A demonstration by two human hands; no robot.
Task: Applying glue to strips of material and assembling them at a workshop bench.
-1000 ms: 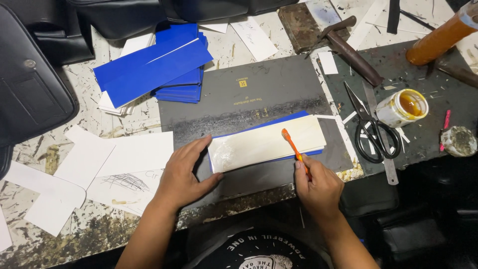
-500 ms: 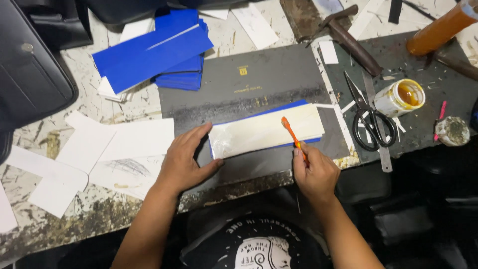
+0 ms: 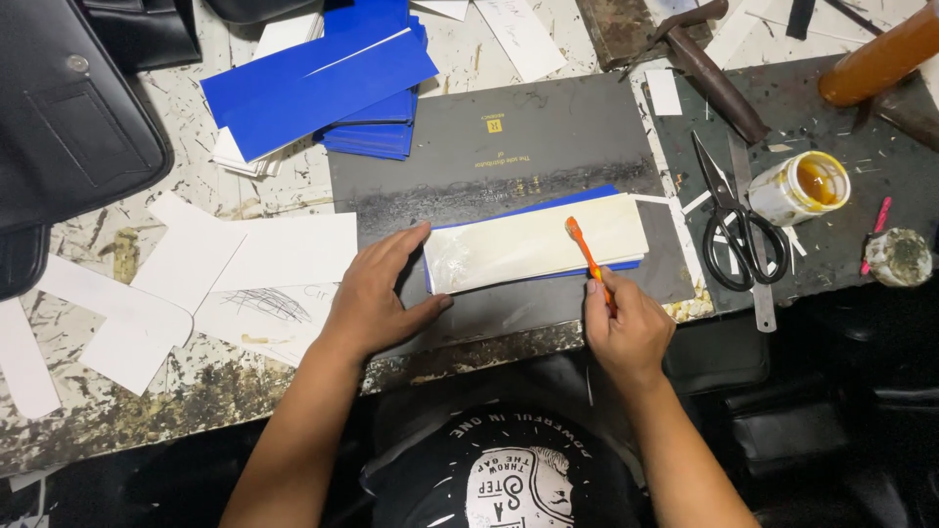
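Since the earlier frames the orange brush point(image 3: 588, 257) has hardly travelled: its head sits at almost the same spot on the cream sheet point(image 3: 533, 252), a little right of the sheet's middle, and both hands keep their places. The cream sheet lies on a blue card point(image 3: 626, 264) whose edges peek out along the top and bottom, and both rest on a dark grey mat point(image 3: 509, 147) in the middle of the surface point(image 3: 186, 391).

The right hand point(image 3: 626, 328) has its fingers closed round the brush handle, the bristled end pointing up and away from the person; whether the bristles press on the sheet or hang just above it is hard to tell from this height. The left hand point(image 3: 377, 298) lies flat with fingers spread, thumb and fingertips touching the sheet's left end and holding nothing.

To the right, black scissors point(image 3: 734, 230) lie on a second dark mat, beside a small open pot of amber glue point(image 3: 804, 186). A hammer point(image 3: 714, 73) rests above them, and an orange-brown bottle point(image 3: 880, 59) lies at the top right corner. A stack of blue cards point(image 3: 323, 88) sits at the upper left of the grey mat. White paper pieces point(image 3: 254, 264) are scattered left of the left hand, and a black bag point(image 3: 68, 127) fills the far left.
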